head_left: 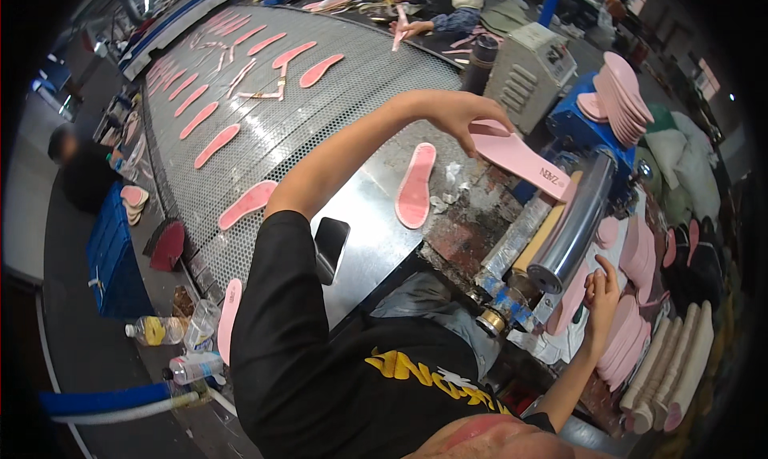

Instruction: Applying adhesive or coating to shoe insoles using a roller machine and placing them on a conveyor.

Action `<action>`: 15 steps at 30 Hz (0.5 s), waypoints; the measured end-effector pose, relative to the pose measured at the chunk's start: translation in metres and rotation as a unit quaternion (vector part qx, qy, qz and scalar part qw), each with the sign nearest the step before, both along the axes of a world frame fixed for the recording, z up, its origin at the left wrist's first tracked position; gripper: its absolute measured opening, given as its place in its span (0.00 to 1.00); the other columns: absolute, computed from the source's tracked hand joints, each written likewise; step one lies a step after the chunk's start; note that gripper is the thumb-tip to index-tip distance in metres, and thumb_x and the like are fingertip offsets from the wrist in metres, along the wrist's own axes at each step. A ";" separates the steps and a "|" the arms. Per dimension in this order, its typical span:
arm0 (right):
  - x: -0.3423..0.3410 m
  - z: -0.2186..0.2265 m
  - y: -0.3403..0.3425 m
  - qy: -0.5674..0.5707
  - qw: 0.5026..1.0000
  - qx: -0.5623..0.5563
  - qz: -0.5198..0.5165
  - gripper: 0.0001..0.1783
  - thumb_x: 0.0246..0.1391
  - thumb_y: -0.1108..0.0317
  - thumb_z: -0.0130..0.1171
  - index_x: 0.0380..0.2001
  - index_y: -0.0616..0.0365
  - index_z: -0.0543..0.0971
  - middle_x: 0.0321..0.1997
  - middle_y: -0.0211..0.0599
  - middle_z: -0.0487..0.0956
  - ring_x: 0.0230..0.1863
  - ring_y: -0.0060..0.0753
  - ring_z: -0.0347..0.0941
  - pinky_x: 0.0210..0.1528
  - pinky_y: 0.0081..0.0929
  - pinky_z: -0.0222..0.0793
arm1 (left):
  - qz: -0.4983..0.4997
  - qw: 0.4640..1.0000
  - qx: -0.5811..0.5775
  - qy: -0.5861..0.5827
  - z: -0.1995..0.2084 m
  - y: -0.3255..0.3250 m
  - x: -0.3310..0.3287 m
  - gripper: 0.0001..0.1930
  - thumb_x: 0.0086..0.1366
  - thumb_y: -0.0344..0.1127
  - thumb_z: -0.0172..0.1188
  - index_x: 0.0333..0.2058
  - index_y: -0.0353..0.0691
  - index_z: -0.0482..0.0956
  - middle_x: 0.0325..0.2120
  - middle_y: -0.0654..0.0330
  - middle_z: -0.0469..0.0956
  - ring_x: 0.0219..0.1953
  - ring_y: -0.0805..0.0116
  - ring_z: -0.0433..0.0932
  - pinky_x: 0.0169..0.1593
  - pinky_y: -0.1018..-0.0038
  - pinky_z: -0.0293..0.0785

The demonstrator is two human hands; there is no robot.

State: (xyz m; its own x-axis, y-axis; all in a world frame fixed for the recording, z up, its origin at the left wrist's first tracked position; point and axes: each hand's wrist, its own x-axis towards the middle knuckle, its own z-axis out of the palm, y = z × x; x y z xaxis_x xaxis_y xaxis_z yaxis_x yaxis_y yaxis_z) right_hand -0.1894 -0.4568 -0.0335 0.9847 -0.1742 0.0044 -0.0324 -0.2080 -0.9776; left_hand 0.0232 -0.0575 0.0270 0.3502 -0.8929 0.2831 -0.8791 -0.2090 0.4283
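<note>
My left hand (474,121) reaches across to the machine with its fingers closed on the heel end of a pink insole (520,158). The insole's other end lies against the shiny metal roller (578,231), beside a yellowish roller or bar (538,247). Below the roller on the right is my right hand (603,299), with nothing visible in it, its index finger stretched out and the others partly bent. Pink pieces (628,343) lie in overlapping piles right by that hand. On the metal table, a single pink insole (415,187) rests left of the machine.
A mesh conveyor belt (264,131) carries several pink insoles in rows. A dark phone (330,251) lies on the table. Stacked insoles (620,99) top the blue machine housing. A grey box (528,71) and black bottle (480,63) stand behind. Another person's hand (416,29) works across the belt.
</note>
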 end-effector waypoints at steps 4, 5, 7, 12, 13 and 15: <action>0.006 -0.020 0.007 0.007 0.996 -0.074 0.054 0.16 0.60 0.68 0.49 0.49 0.62 0.71 0.24 0.21 0.67 0.21 0.10 0.56 0.21 0.11 0.50 | 0.148 0.946 -0.020 0.286 -0.048 0.065 -0.033 0.32 0.55 0.47 0.63 0.56 0.43 0.67 0.45 0.58 0.73 0.47 0.64 0.73 0.51 0.69 0.70; 0.006 -0.026 0.009 0.020 0.995 -0.076 0.059 0.15 0.59 0.69 0.49 0.49 0.63 0.71 0.25 0.21 0.68 0.22 0.10 0.57 0.22 0.11 0.51 | 0.189 0.910 -0.043 0.368 -0.066 0.086 -0.050 0.30 0.59 0.50 0.58 0.57 0.42 0.67 0.45 0.58 0.74 0.46 0.65 0.73 0.50 0.69 0.71; 0.007 -0.035 0.007 0.050 0.992 -0.081 0.086 0.15 0.59 0.69 0.49 0.47 0.65 0.71 0.34 0.29 0.74 0.29 0.14 0.63 0.29 0.13 0.58 | 0.306 0.778 -0.193 0.514 -0.108 0.118 -0.096 0.29 0.66 0.54 0.46 0.56 0.37 0.66 0.48 0.54 0.72 0.48 0.63 0.73 0.50 0.68 0.72; 0.005 -0.059 0.002 0.012 0.994 -0.068 0.087 0.15 0.59 0.67 0.50 0.44 0.66 0.73 0.37 0.31 0.77 0.35 0.20 0.68 0.38 0.18 0.63 | 0.344 0.478 -0.509 0.628 -0.189 0.169 -0.166 0.33 0.68 0.55 0.39 0.54 0.26 0.64 0.50 0.46 0.71 0.53 0.59 0.71 0.57 0.65 0.69; 0.004 -0.063 0.001 0.019 0.994 -0.072 0.086 0.15 0.59 0.67 0.50 0.44 0.66 0.73 0.37 0.31 0.77 0.35 0.20 0.68 0.38 0.18 0.63 | 0.364 0.451 -0.534 0.616 -0.200 0.178 -0.170 0.32 0.68 0.55 0.40 0.53 0.26 0.65 0.49 0.47 0.72 0.52 0.58 0.72 0.57 0.66 0.69; 0.000 -0.068 0.000 0.007 0.997 -0.048 0.060 0.14 0.59 0.66 0.51 0.43 0.66 0.74 0.32 0.28 0.75 0.29 0.17 0.66 0.31 0.16 0.61 | 0.383 0.421 -0.559 0.603 -0.221 0.190 -0.169 0.32 0.68 0.55 0.40 0.52 0.27 0.66 0.47 0.47 0.73 0.51 0.58 0.74 0.56 0.66 0.69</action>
State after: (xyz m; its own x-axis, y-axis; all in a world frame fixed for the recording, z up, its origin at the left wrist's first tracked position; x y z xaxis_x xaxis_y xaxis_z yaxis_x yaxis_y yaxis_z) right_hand -0.1895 -0.4565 -0.1014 0.9985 -0.0547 0.0018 -0.0150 -0.3040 -0.9526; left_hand -0.1462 0.1327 -0.1942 0.9056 0.0677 -0.4188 0.2598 0.6920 0.6735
